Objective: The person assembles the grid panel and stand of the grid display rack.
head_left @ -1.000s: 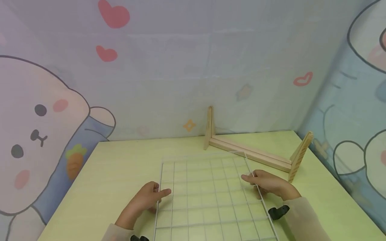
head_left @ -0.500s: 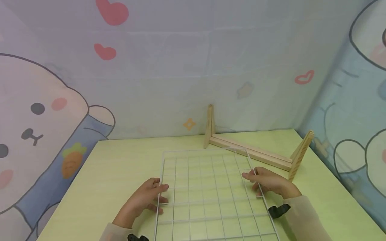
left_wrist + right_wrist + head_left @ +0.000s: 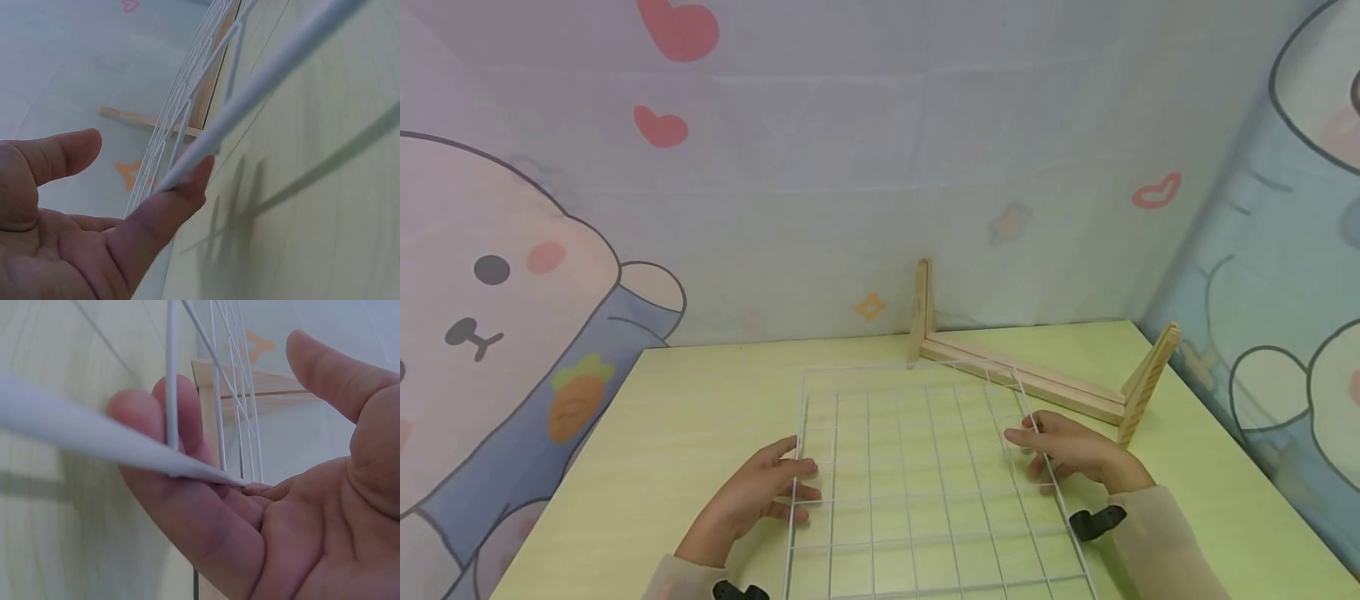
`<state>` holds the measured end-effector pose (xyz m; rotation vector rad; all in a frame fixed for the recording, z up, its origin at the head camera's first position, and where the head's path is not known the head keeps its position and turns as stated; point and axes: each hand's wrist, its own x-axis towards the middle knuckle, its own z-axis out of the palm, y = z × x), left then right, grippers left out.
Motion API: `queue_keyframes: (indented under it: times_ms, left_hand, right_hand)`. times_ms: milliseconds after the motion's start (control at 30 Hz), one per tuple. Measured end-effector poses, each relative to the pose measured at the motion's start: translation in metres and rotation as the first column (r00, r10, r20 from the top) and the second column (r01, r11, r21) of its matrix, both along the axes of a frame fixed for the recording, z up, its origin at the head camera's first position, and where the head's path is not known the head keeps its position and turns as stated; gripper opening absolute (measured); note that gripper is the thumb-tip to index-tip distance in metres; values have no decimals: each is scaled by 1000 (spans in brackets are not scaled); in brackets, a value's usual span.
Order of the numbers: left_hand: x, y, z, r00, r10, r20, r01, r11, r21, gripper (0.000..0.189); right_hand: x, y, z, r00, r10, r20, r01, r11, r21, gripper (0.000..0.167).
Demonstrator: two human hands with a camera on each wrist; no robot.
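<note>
A white wire grid panel (image 3: 912, 542) lies roughly flat between both hands, raised off the table, its near end cut off by the frame. My left hand (image 3: 748, 496) is at its left edge; in the left wrist view extended fingers bear the edge rod (image 3: 250, 103) from below, the thumb held away. At the opposite edge is my right hand (image 3: 1078, 450). Seen from the right wrist, its fingers curl under and up round the rod (image 3: 81, 428), while the thumb stands apart. Behind the grid's far right corner stands a wooden frame (image 3: 1030, 382) with two uprights joined by a crossbar.
The pale yellow-green table (image 3: 700, 417) reaches back to a patterned cloth backdrop (image 3: 812, 208). Another cloth (image 3: 1262, 250) hangs along the right side. The wooden frame's right upright (image 3: 1150, 379) stands just beyond my right hand.
The grid's far edge has shifted slightly up in the head view, towards the wooden frame. My left fingers have straightened and spread under the edge. The right hand keeps nearly the same place.
</note>
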<state>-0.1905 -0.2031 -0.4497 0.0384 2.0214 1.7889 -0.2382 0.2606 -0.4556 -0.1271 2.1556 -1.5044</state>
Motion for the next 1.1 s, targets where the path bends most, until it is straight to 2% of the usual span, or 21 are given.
queue_keyframes:
  times_ms: [100,200,400,500,633,767,933,1033,1100]
  left_hand:
    - [1,-1,0,1000,-20,-18,21,1000,18,86]
    - [2,-1,0,999,-42,-21,43,998,46,91]
    - [1,3,1,999,-37,31,32,988,154,99]
    - [1,6,2,998,-33,54,18,965,262,94]
    - [2,8,4,996,-57,74,22,914,404,78]
    - [3,10,4,993,-82,81,36,890,454,67]
    - [2,13,4,992,-91,89,35,867,497,68]
    - [1,14,4,991,-91,96,27,851,525,66]
    - [0,15,4,992,-83,99,17,844,536,64]
  right_hand:
    - [1,1,2,1000,2,3,-2,1000,-1,74]
    - [1,2,4,1000,7,2,-7,1000,-10,82]
    - [1,2,11,999,17,-48,-18,1000,-17,93]
    - [1,2,13,996,11,-83,-12,1000,-4,94]
    - [1,2,17,993,-1,-120,1,1000,-1,88]
    - [3,3,23,988,-6,-153,8,1000,8,70]
    - [7,5,34,980,-2,-201,1,1000,-5,44]
    - [8,6,39,977,3,-213,-6,1000,-15,53]
    - [8,7,40,977,6,-215,-9,1000,-13,70]
